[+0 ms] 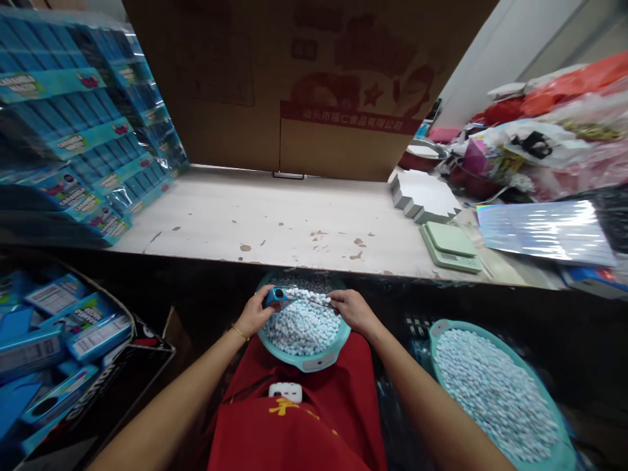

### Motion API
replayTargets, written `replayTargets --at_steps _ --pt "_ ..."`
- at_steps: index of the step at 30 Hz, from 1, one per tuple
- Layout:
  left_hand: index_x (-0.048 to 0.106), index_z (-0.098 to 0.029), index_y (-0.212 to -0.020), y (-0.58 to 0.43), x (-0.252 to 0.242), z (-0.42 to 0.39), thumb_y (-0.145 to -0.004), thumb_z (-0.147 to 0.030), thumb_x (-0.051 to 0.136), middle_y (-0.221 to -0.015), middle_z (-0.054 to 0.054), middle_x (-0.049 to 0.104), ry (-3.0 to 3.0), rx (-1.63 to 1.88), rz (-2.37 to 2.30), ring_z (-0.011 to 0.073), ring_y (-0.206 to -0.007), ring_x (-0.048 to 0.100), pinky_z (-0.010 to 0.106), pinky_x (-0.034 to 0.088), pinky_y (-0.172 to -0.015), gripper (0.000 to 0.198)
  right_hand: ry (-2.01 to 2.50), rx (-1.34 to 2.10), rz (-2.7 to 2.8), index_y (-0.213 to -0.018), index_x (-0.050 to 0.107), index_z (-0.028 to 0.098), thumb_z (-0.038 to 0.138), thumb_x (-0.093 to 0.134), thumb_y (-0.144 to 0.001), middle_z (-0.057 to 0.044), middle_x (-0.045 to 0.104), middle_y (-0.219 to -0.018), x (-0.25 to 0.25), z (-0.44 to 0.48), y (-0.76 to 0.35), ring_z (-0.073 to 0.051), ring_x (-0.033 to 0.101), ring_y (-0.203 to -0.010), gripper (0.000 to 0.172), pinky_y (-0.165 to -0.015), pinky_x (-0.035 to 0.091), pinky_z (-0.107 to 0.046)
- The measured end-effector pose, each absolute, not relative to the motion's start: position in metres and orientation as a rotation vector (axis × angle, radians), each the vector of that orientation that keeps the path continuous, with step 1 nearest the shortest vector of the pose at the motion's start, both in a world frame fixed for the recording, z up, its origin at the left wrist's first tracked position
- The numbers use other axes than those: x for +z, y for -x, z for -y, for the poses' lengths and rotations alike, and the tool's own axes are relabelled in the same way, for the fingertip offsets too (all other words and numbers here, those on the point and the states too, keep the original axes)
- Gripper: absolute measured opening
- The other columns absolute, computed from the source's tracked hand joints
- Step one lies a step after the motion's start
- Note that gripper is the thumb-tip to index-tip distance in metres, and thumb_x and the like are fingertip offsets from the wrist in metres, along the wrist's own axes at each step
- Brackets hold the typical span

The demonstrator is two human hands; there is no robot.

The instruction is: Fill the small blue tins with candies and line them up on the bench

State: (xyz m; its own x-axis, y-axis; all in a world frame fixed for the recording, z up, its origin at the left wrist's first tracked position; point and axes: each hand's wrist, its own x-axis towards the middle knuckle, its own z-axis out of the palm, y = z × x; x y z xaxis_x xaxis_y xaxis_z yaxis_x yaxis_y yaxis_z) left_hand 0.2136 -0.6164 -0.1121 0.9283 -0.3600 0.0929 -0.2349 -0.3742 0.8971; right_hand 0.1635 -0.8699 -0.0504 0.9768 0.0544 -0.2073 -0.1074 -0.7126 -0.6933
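Note:
A teal bowl (314, 361) full of small pale blue-white candies rests on my lap, over a red apron. My left hand (254, 315) is closed on a small blue box (275, 296) held above the bowl. My right hand (354, 310) is closed round the other end of a thin tray-like piece (311, 297) heaped with candies that reaches from the box. What exactly the right fingers pinch is hard to make out.
A second, larger teal basin (498, 392) of candies sits at lower right. Blue boxes fill a carton (63, 340) at left and wrapped stacks (83, 124) on the table. A green scale (450, 246), grey card pieces (424, 196), foil sheet and bags lie right.

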Motion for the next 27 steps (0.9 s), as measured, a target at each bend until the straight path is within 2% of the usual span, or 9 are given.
replayTargets --at_steps 4,7,12,16,19,22,27 --pt "0.049 -0.018 -0.106 -0.211 -0.114 0.625 -0.068 -0.028 0.055 -0.098 0.005 0.057 -2.043 -0.113 0.508 0.0195 -0.092 0.053 0.033 0.039 -0.086 0.039 2.687 0.402 0.061 -0.086 0.067 0.024 0.022 0.044 -0.072 -0.003 0.066 -0.076 -0.012 0.856 -0.172 -0.016 0.057 -0.074 0.027 -0.062 0.037 -0.022" --pt "0.051 -0.019 -0.106 -0.209 -0.117 0.628 -0.066 -0.025 0.056 -0.103 0.006 0.056 -2.072 -0.106 0.541 0.0205 -0.095 0.052 0.035 0.039 -0.088 0.04 2.873 0.484 0.113 -0.085 0.067 0.023 0.018 0.043 -0.07 -0.008 0.065 -0.089 0.007 0.841 -0.178 -0.021 0.058 -0.085 0.029 -0.067 0.039 -0.026" --pt "0.052 -0.02 -0.106 -0.208 -0.119 0.631 -0.065 -0.024 0.056 -0.105 0.005 0.057 -2.047 -0.099 0.583 0.02 -0.096 0.052 0.035 0.038 -0.089 0.041 3.047 0.532 0.167 -0.09 0.064 0.015 0.014 0.042 -0.068 -0.016 0.064 -0.091 0.031 0.812 -0.18 -0.026 0.059 -0.082 0.031 -0.065 0.043 -0.033" --pt "0.052 -0.019 -0.104 -0.211 -0.117 0.626 -0.065 -0.025 0.057 -0.101 0.005 0.058 -2.005 -0.121 0.503 0.0203 -0.095 0.052 0.035 0.038 -0.089 0.04 3.092 0.435 0.174 -0.089 0.064 0.018 0.013 0.04 -0.069 -0.014 0.064 -0.087 0.034 0.832 -0.168 -0.025 0.059 -0.08 0.031 -0.064 0.042 -0.033" --pt "0.05 -0.018 -0.103 -0.213 -0.116 0.617 -0.065 -0.031 0.06 -0.096 0.004 0.06 -1.869 -0.178 0.35 0.02 -0.092 0.055 0.035 0.04 -0.087 0.042 3.06 0.468 0.013 -0.088 0.063 0.024 0.013 0.038 -0.072 -0.01 0.064 -0.087 0.007 0.873 -0.151 -0.024 0.059 -0.08 0.032 -0.064 0.041 -0.032" --pt "0.048 -0.017 -0.103 -0.214 -0.124 0.613 -0.064 -0.036 0.062 -0.097 0.005 0.061 -1.631 -0.296 0.156 0.0194 -0.09 0.057 0.036 0.044 -0.083 0.045 3.021 0.584 -0.201 -0.087 0.063 0.024 0.013 0.035 -0.076 -0.01 0.064 -0.085 -0.046 0.897 -0.135 -0.023 0.06 -0.078 0.032 -0.063 0.04 -0.031" --pt "0.043 -0.018 -0.106 -0.213 -0.149 0.632 -0.064 -0.039 0.062 -0.1 0.007 0.06 -1.397 -0.398 -0.044 0.0187 -0.09 0.059 0.037 0.046 -0.082 0.05 2.796 0.424 -0.295 -0.098 0.059 0.024 0.013 0.033 -0.079 -0.008 0.063 -0.094 -0.136 0.858 -0.139 -0.021 0.058 -0.088 0.035 -0.069 0.039 -0.027"
